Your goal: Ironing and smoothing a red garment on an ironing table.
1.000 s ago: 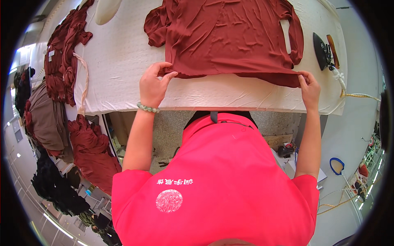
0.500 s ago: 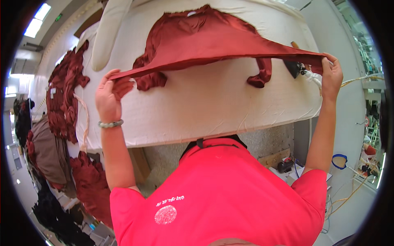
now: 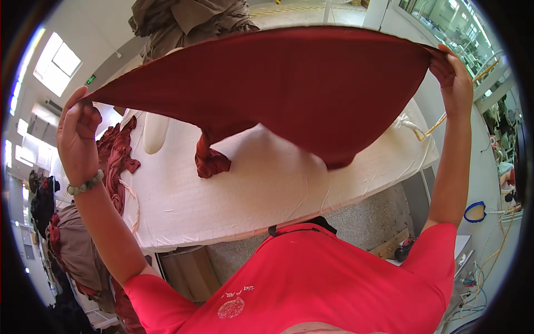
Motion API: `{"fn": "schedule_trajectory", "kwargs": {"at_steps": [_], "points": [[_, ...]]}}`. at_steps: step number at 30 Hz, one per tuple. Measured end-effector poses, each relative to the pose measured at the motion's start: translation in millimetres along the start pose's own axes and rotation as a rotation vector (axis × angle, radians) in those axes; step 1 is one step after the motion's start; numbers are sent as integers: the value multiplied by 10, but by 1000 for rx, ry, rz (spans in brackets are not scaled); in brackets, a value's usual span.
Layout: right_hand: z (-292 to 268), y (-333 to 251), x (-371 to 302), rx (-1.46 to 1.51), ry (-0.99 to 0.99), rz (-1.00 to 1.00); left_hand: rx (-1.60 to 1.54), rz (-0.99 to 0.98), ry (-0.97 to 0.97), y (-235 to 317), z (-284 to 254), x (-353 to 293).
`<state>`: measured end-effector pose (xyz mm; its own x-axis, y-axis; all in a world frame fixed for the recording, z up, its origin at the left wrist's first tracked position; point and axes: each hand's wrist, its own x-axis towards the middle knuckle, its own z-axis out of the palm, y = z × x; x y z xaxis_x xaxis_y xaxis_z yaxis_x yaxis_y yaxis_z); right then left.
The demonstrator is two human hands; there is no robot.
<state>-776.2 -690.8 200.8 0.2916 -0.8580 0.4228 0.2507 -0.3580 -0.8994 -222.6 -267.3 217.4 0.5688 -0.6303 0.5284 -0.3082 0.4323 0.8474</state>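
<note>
A dark red garment (image 3: 289, 83) is stretched wide between my two hands, lifted above a white padded ironing table (image 3: 267, 195). Its left corner is pinched in my left hand (image 3: 79, 131), up at the left. The right corner is gripped by my right hand (image 3: 455, 80), at the upper right. Below the raised edge the cloth sags, and one sleeve (image 3: 211, 162) rests crumpled on the white cover. Another part of the hem hangs low near the middle right. The garment hides much of the table's far side.
More dark red clothes (image 3: 118, 156) lie at the table's left end, beside a cream padded sleeve board (image 3: 154, 133). A brown fabric heap (image 3: 194, 22) stands beyond the table, and brown cloth (image 3: 83, 245) hangs at left. At right are cords and a blue ring (image 3: 474, 212).
Both my hands have risen and spread farther apart, the left moving outward. The garment's held edge has lifted off low over the table, and its body now hangs in the air.
</note>
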Motion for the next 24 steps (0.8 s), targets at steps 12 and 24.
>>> {"fn": "schedule_trajectory", "kwargs": {"at_steps": [12,24], "points": [[21,-166,-106,45,-6,-34,-38,-113,46,88,-69,-174],[62,-65,-249,-265,-36,184,285,-212,136,-39,-84,-355]]}}
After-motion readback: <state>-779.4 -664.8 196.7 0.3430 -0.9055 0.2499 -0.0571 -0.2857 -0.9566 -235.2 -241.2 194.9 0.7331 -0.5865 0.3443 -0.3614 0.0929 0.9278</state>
